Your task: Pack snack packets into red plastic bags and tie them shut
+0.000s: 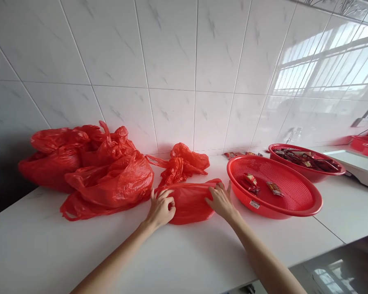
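Observation:
A red plastic bag lies nearly flat on the white counter in front of me. My left hand is closed on its left edge, thumb and fingers pinched together. At the bag's upper right, my right hand has its fingers curled onto the edge of the plastic. Just behind lies a crumpled red plastic bag. To the right, close to my right hand, stands a red perforated basket with a few small wrapped packets at the bottom.
Bulky red bags are heaped at the left. A second red basket full of dark packets stands at the back right, beside a white scale-like device. Small packets lie along the tiled wall.

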